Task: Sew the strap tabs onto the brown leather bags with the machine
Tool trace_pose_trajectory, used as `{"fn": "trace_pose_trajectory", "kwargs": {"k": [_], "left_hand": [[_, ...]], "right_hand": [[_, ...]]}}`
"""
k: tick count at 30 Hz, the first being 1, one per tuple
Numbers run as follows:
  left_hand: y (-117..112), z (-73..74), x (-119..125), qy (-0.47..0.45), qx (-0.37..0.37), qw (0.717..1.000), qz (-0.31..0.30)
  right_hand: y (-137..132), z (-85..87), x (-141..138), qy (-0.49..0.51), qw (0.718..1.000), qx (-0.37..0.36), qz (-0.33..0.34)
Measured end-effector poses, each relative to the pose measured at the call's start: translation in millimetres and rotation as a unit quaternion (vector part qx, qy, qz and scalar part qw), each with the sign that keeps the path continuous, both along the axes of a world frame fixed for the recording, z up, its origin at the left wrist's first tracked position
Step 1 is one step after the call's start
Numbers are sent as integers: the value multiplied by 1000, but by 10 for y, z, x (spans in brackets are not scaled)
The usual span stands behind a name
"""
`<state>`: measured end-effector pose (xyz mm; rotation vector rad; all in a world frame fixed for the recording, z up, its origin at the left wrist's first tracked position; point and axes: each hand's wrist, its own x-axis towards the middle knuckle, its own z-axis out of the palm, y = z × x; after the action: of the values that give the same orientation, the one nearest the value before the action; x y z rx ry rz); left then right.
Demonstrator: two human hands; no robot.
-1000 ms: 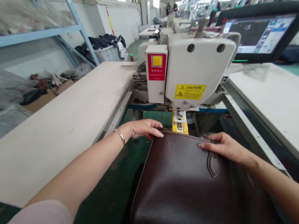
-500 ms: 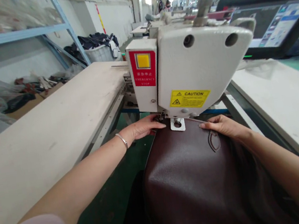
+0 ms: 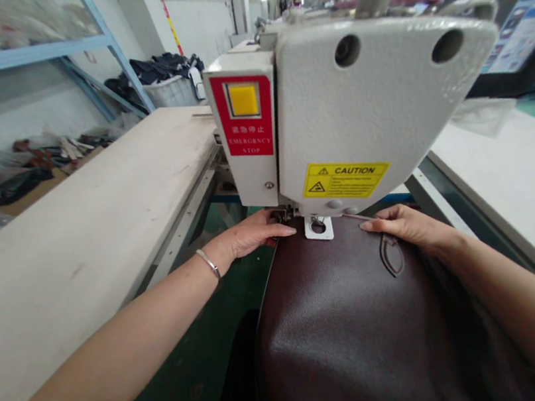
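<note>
A dark brown leather bag piece point(image 3: 334, 311) hangs down toward me, its upper edge under the head of a white sewing machine point(image 3: 373, 97). The machine's metal presser plate point(image 3: 318, 228), with a round hole, rests on the leather near that edge. My left hand point(image 3: 257, 234) pinches the leather's left corner, thumb on top and fingers underneath. On the other side my right hand point(image 3: 402, 227) grips the upper edge, thumb on the face. Just below its thumb is a stitched leaf-shaped loop point(image 3: 392, 255). The fingertips of both hands are partly hidden.
A red emergency stop panel with a yellow button point(image 3: 243, 100) sits on the machine's left side. Pale tabletops point(image 3: 74, 222) flank the machine. A monitor point(image 3: 525, 41) stands at the right. Shelving point(image 3: 15, 58) and a bin of dark cloth point(image 3: 173, 90) are at the left.
My view has come closer to the machine, so its head looks larger. Both hands keep their hold on the leather, which stays under the presser plate.
</note>
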<state>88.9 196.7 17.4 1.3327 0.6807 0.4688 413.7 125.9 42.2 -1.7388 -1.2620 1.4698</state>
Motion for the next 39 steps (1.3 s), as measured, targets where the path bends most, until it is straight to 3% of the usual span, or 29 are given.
{"fn": "trace_pose_trajectory", "kwargs": {"k": [28, 39], "left_hand": [[-152, 6, 65, -34, -12, 999, 12], [-114, -30, 83, -69, -19, 997, -27]], "right_hand": [[84, -94, 66, 18, 1000, -24, 9], [-10, -87, 9, 20, 999, -26, -17]]}}
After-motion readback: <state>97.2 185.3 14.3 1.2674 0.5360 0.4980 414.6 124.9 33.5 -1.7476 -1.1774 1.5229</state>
